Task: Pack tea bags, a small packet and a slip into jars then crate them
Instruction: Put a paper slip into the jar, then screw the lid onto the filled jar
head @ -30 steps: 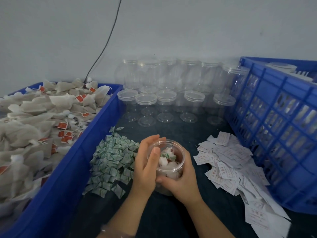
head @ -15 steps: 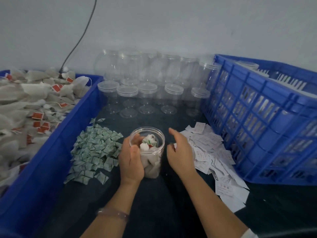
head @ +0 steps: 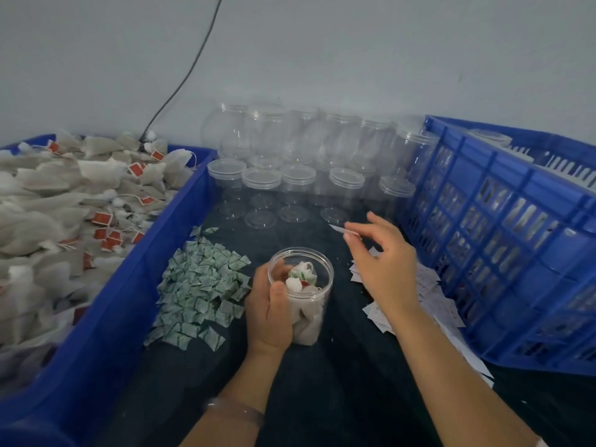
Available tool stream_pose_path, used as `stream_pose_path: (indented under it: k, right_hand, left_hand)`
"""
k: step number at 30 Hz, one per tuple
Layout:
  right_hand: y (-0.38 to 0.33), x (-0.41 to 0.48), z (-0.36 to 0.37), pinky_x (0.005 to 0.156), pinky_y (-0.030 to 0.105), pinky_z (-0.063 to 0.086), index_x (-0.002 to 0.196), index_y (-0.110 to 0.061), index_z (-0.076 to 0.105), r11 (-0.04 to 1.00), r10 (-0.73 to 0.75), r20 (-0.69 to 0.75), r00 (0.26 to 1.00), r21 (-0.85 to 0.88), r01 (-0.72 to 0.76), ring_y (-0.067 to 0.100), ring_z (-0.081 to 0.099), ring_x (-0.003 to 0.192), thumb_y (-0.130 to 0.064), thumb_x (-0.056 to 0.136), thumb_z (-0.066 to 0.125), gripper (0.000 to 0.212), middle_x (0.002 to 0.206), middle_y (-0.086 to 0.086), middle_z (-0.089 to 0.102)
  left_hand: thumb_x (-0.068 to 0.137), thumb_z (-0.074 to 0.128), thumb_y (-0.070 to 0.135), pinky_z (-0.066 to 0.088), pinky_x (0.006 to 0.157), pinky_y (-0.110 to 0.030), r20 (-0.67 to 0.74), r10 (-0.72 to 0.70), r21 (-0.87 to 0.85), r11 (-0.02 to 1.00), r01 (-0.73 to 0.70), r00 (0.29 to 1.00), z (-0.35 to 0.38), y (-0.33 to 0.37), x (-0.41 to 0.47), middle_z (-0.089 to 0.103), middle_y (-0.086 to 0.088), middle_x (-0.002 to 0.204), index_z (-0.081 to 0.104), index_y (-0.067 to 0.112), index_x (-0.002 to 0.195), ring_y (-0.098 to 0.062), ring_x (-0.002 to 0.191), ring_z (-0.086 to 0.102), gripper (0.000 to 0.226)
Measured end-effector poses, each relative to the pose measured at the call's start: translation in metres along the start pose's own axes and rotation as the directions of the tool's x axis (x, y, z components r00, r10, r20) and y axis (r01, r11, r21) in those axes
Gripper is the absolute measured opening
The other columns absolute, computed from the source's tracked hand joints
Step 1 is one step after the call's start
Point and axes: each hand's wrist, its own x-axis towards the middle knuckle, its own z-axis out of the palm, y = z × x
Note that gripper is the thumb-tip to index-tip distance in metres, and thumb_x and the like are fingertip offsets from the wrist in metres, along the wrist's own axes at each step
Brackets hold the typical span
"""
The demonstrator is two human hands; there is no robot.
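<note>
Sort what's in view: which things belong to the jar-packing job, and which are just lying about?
Job: jar, gripped by left hand; slip, pinched by right hand; tea bags; packets; slip pile; empty jars; crate.
Lying about: cable on the wall; bracelet on the left wrist.

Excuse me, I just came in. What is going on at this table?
A person is filling jars. The left hand grips an open jar that already holds tea bags and a green packet. The right hand pinches one paper slip in the air, near the slip pile, not yet in the jar. Empty jars wait behind; a blue crate stands on the right.
</note>
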Motion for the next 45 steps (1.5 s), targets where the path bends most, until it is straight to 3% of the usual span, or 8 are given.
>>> stream_pose_path:
  k: [2, 6, 14, 20, 25, 32, 37, 45]
  right_hand:
    - [-0.023, 0.0, 0.002, 0.104, 0.022, 0.04, 0.097, -0.021, 0.076, 0.99, -0.124, 0.127, 0.984, 0.076, 0.115, -0.004, 0.047, 0.123, -0.022, 0.086, 0.067, 0.014, 0.098, -0.039, 0.062]
    - [-0.026, -0.02, 0.011, 0.119, 0.039, 0.018, 0.085, -0.01, 0.077, 0.99, -0.13, 0.575, 0.807, 0.03, 0.138, 0.004, 0.039, 0.132, -0.025, 0.091, 0.043, 0.039, 0.1, -0.008, 0.073]
    - [-0.022, -0.019, 0.015, 0.117, 0.033, 0.021, 0.095, -0.017, 0.079, 0.992, -0.118, 0.636, 0.762, 0.049, 0.113, 0.006, 0.029, 0.14, -0.031, 0.095, 0.031, 0.05, 0.121, -0.01, 0.064]
    - [-0.01, -0.022, 0.029, 0.093, 0.015, 0.045, 0.086, -0.031, 0.075, 0.817, 0.19, 0.292, 0.937, 0.483, -0.316, 0.001, 0.062, 0.109, -0.038, 0.092, 0.042, 0.034, 0.105, -0.013, 0.072]
    - [0.039, -0.013, 0.062, 0.099, 0.037, 0.048, 0.118, -0.008, 0.064, 0.781, 0.567, 0.41, 0.714, 0.008, -0.625, 0.021, 0.061, 0.11, -0.022, 0.095, 0.061, 0.028, 0.12, 0.008, 0.066]
    - [0.048, 0.0, 0.091, 0.067, 0.027, 0.039, 0.048, -0.026, 0.044, 0.821, 0.556, 0.429, 0.712, -0.42, -0.387, 0.03, 0.054, 0.098, -0.022, 0.086, 0.061, 0.042, 0.097, 0.012, 0.063]
    - [0.048, -0.017, 0.083, 0.058, 0.023, 0.04, 0.066, -0.03, 0.057, 0.829, 0.539, 0.322, 0.779, -0.04, -0.557, 0.014, 0.06, 0.078, -0.022, 0.083, 0.072, 0.023, 0.075, -0.01, 0.062]
    - [0.024, -0.045, 0.052, 0.077, 0.03, 0.057, 0.102, -0.015, 0.073, 0.469, 0.543, 0.378, 0.75, 0.604, -0.645, 0.021, 0.073, 0.09, -0.016, 0.089, 0.069, 0.014, 0.095, 0.007, 0.076]
  left_hand:
    - [0.077, 0.032, 0.043, 0.045, 0.078, -0.008, 0.005, 0.038, 0.007, 0.999, -0.038, 0.999, -0.001, 0.001, -0.002, 0.065, 0.02, 0.09, 0.056, 0.035, 0.097, 0.01, 0.09, 0.06, 0.033]
    - [0.081, 0.032, 0.043, 0.043, 0.076, -0.006, 0.033, 0.054, 0.009, 0.998, -0.055, 0.998, -0.002, -0.001, -0.002, 0.066, 0.027, 0.094, 0.055, 0.034, 0.1, 0.009, 0.09, 0.059, 0.031]
    - [0.083, 0.032, 0.044, 0.046, 0.081, -0.013, 0.042, 0.064, -0.002, 0.998, -0.064, 0.997, -0.003, 0.0, -0.002, 0.065, 0.028, 0.101, 0.056, 0.029, 0.104, 0.001, 0.095, 0.061, 0.035]
    - [0.077, 0.032, 0.04, 0.046, 0.077, -0.01, 0.009, 0.045, 0.007, 0.999, -0.045, 0.999, -0.001, 0.002, -0.002, 0.067, 0.025, 0.098, 0.058, 0.031, 0.1, 0.004, 0.091, 0.061, 0.036]
    - [0.075, 0.032, 0.04, 0.046, 0.076, -0.009, 0.006, 0.034, -0.016, 0.999, -0.034, 0.999, -0.001, 0.003, -0.002, 0.068, 0.023, 0.096, 0.06, 0.028, 0.095, 0.004, 0.089, 0.062, 0.036]
    - [0.078, 0.031, 0.038, 0.045, 0.076, -0.007, 0.015, 0.06, -0.009, 0.998, -0.06, 0.998, 0.0, 0.005, -0.002, 0.067, 0.024, 0.099, 0.059, 0.026, 0.097, 0.004, 0.092, 0.061, 0.036]
    - [0.077, 0.032, 0.039, 0.047, 0.076, -0.01, 0.015, 0.048, -0.011, 0.999, -0.048, 0.999, -0.001, 0.002, -0.002, 0.068, 0.021, 0.097, 0.06, 0.025, 0.097, 0.002, 0.09, 0.062, 0.038]
    - [0.077, 0.032, 0.038, 0.048, 0.079, -0.014, 0.021, 0.052, -0.008, 0.999, -0.052, 0.998, -0.002, -0.001, -0.001, 0.068, 0.016, 0.098, 0.061, 0.022, 0.097, -0.001, 0.09, 0.063, 0.039]
